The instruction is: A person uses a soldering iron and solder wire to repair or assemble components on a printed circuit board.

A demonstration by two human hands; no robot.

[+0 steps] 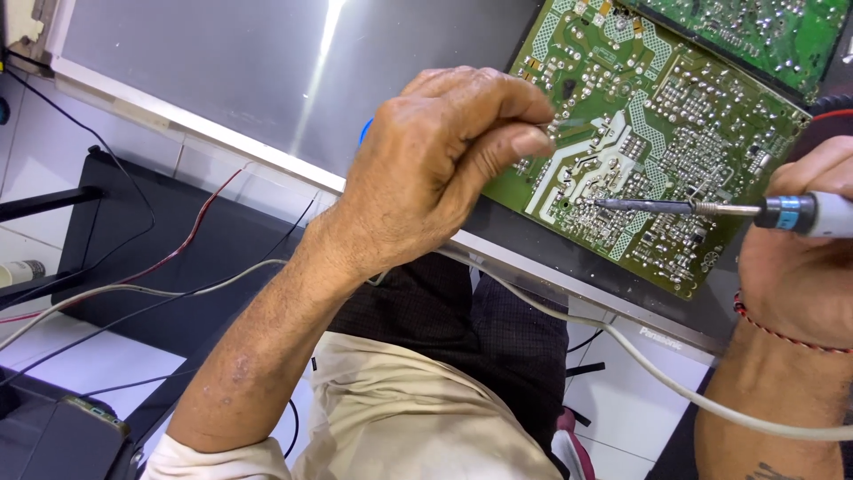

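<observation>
A green circuit board (657,133) lies solder side up on a large grey panel (231,80). My right hand (800,267) grips a soldering iron (711,209) by its grey and blue handle, and the metal tip touches the board near its middle. My left hand (435,169) hovers over the board's left edge with its fingers pinched on a thin strand of solder wire (569,124) that reaches toward the board. Something blue shows just behind that hand, mostly hidden.
A second green board (755,36) lies at the top right. A thick white cord (657,373) runs from the right across my lap. Red, black and white wires (160,267) cross a black stand at left. A dark device (62,436) sits bottom left.
</observation>
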